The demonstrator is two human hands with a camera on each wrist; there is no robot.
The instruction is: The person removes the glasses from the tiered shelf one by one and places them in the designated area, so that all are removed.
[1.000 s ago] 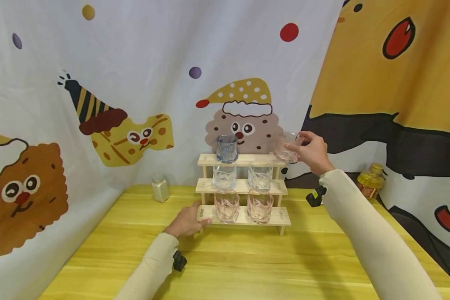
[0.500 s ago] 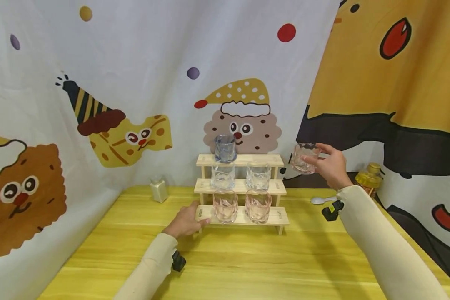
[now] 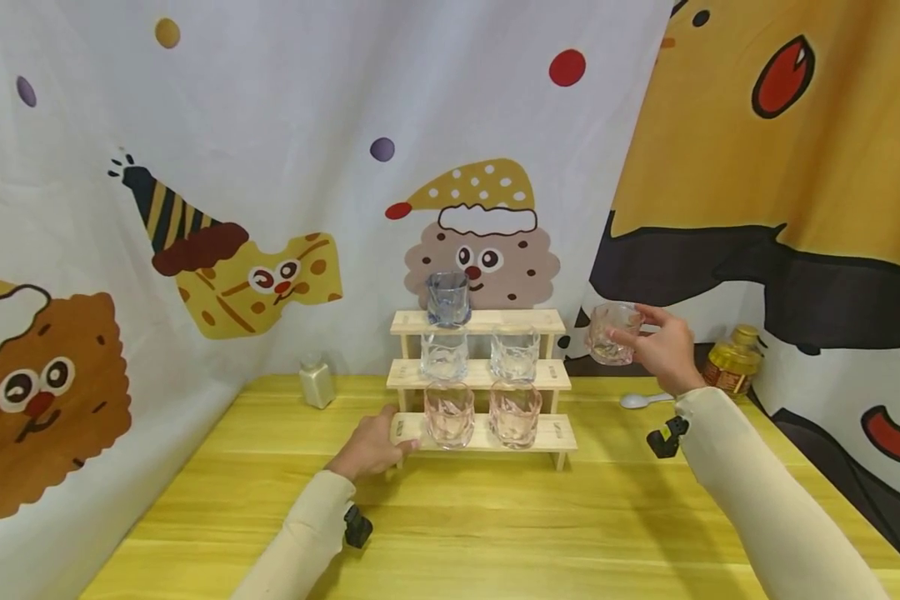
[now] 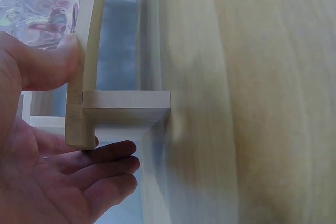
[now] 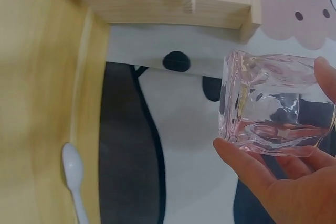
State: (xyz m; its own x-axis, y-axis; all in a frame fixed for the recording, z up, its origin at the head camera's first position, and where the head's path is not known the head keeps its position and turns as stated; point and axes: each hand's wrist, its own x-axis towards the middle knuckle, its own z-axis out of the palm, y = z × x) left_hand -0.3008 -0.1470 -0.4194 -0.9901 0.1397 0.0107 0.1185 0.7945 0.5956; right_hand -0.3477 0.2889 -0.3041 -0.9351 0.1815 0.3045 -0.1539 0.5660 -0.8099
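Pinkish glass (image 3: 613, 332) in right hand (image 3: 667, 348); five glasses (image 3: 515, 357) racked

On the three-tiered pale wooden rack (image 3: 528, 317): a blue glass tumbler (image 3: 448, 298) uppermost, two clear glass tumblers (image 3: 444, 354) midway, two pink glass tumblers (image 3: 450, 417) lowest. Left of it, a squarish whitish jar (image 3: 317, 385); right, a third pink glass tumbler (image 3: 604, 330), white spoon (image 3: 637, 401), yellow-capped bottle (image 3: 733, 364).

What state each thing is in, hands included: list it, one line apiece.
Right hand: gripping the held glass.
Held glass: lifted, about upright, empty.
Rack: standing on the table.
Left hand: gripping the bottom shelf.
Blue glass: upright, top shelf.
Clear glasses: both upright, middle shelf.
Pink glasses: both upright, bottom shelf.
Spoon: lying on the table.
Bottle: standing, capped.
Jar: standing; lid unclear.
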